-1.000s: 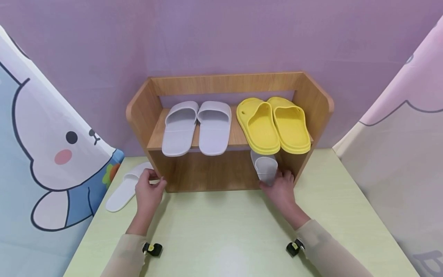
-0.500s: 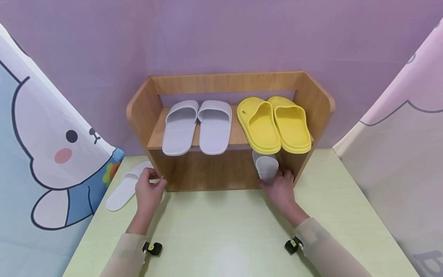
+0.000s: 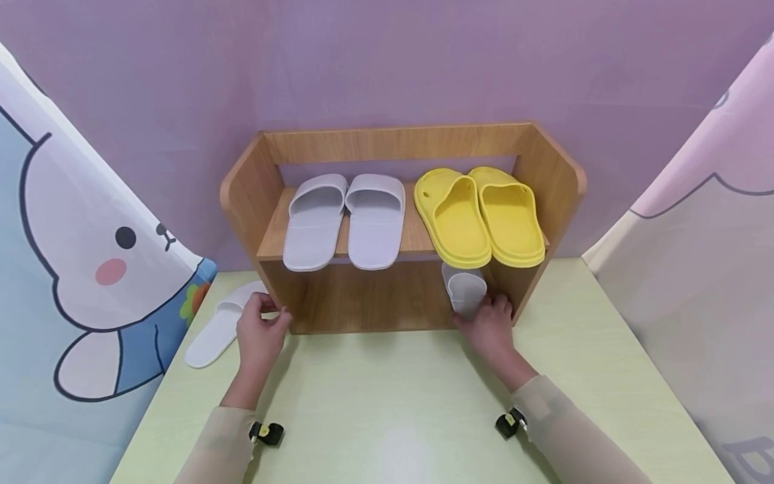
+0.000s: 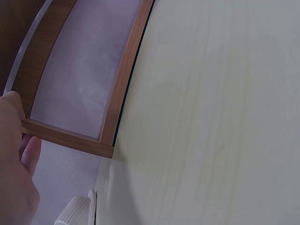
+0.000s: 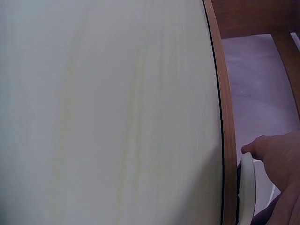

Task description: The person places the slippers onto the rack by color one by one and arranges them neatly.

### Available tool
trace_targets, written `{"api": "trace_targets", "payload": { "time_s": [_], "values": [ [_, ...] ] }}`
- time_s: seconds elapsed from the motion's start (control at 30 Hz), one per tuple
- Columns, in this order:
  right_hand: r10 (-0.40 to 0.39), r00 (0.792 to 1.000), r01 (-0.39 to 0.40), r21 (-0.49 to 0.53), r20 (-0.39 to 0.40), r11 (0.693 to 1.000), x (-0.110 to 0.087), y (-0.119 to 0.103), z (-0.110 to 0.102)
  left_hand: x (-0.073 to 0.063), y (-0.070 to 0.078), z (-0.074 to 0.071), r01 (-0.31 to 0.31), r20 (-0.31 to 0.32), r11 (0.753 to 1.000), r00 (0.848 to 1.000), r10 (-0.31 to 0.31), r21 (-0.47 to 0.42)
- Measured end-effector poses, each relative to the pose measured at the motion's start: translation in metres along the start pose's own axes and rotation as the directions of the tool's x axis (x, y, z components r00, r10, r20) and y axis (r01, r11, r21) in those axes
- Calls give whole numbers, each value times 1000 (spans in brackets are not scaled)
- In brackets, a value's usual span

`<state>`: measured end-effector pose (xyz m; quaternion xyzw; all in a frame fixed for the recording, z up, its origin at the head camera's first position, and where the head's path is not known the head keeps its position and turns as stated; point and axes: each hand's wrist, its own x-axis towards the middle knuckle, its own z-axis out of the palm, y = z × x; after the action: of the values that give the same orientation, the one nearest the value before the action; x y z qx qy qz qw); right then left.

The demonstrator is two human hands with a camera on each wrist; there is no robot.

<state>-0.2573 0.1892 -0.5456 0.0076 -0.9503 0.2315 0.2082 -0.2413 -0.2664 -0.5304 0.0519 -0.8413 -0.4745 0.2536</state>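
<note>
My left hand (image 3: 261,333) pinches the front edge of the left side panel of a small wooden shoe rack (image 3: 396,144); in the left wrist view, thumb and fingers lie on either side of that panel. At the right end of the lower shelf, my right hand (image 3: 488,329) grips the heel end of a pale grey slipper (image 3: 465,290). Its toe part is hidden under the upper shelf. A white slipper (image 3: 211,339) lies on the table to the left, partly behind the left hand and the rack.
On the upper shelf sit two light grey slippers (image 3: 311,232) side by side at the left. Two yellow clogs (image 3: 456,225) stand at the right, their heels overhanging the shelf edge. The light green table (image 3: 387,403) spreads in front; printed curtains (image 3: 72,269) flank it.
The right hand and its slipper have shifted very slightly deeper into the lower shelf. The left hand stays where it was on the rack.
</note>
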Motion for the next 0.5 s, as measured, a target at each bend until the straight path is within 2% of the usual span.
{"api": "trace_targets", "payload": {
  "time_s": [0.3, 0.5],
  "values": [
    [20, 994, -16, -44, 103, 999, 1, 1, -3, 0, 0, 0, -13, -2, 1000, 1000, 13, -9],
    [55, 989, -50, -43, 137, 998, 2, 2, -2, -1, 0, 0, -2, 4, 1000, 1000, 2, -4]
  ]
}}
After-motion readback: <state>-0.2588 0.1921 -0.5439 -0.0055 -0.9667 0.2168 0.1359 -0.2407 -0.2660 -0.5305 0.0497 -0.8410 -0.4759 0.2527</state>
